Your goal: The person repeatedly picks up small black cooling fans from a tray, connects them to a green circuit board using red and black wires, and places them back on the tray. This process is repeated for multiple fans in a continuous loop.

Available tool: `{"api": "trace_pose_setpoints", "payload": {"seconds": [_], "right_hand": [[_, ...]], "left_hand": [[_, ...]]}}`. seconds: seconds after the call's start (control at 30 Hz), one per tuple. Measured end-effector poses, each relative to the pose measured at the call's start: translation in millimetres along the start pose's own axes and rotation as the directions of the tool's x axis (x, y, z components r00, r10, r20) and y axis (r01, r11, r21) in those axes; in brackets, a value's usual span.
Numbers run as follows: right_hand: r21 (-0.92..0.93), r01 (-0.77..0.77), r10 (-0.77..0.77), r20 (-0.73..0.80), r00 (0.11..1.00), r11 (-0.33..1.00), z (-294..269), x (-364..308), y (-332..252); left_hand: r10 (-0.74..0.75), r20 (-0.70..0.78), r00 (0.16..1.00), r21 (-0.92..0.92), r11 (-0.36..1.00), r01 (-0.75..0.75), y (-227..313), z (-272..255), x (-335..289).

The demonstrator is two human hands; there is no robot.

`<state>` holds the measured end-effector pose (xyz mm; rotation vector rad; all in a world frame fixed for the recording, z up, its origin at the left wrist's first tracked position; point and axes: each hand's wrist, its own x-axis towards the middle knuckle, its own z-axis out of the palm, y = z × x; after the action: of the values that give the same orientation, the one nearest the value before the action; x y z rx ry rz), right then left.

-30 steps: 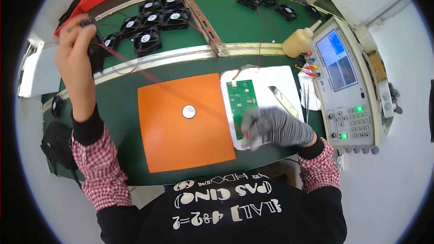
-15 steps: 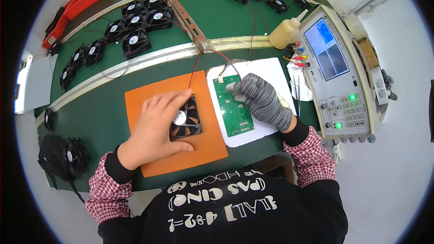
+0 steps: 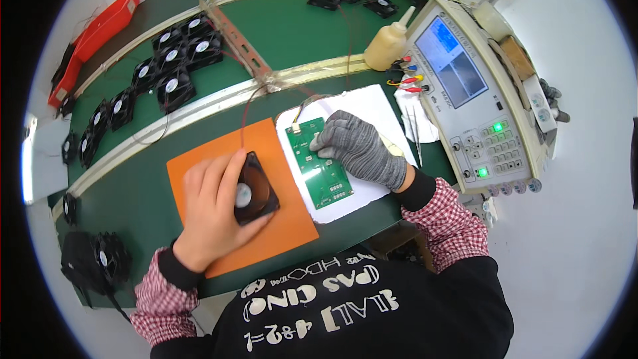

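Bare left hand (image 3: 209, 209) has moved from the upper left of the table to the orange mat (image 3: 289, 226), where a black fan (image 3: 264, 185) now lies; gloved right hand (image 3: 362, 149) has moved up the green circuit board (image 3: 323, 186). Left hand: curved along the fan's left side, index finger at the top edge, thumb at the bottom, gripping the frame. Fan position: directly right of the left palm, left of the board and right hand. Right hand: fingertips bunched over the board's upper right part; whether they pinch anything cannot be told. Likely step: testing the fan's wire (image 3: 244, 119) against the board. Recommended: hold the frame by its edges, clear of the blades; leave the wire slack; press contacts lightly and steadily.
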<state>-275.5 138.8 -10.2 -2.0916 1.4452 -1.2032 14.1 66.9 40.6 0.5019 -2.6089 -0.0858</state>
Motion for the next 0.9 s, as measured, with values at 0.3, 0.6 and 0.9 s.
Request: {"api": "trace_pose_setpoints", "payload": {"seconds": [0.3, 0.6, 0.9], "right_hand": [[-0.108, -0.041, 0.045, 0.03, 0.999, 0.993, -3.9, -5.8, 4.9], [-0.22, 0.029, -0.024, 0.025, 0.999, 0.975, -7.8, -2.8, 2.4], [0.032, -0.1, 0.104, -0.191, 0.976, 0.995, 1.7, -8.9, 0.5]], "left_hand": [[-0.18, 0.251, 0.951, -0.916, 0.273, 0.294, 21.8, -80.3, -28.5], [0.317, -0.522, 0.792, 0.218, 0.947, -0.235, 28.0, -59.1, 6.6], [-0.24, -0.381, 0.893, 0.185, 0.927, 0.328, -82.6, 23.3, 117.0]]}}
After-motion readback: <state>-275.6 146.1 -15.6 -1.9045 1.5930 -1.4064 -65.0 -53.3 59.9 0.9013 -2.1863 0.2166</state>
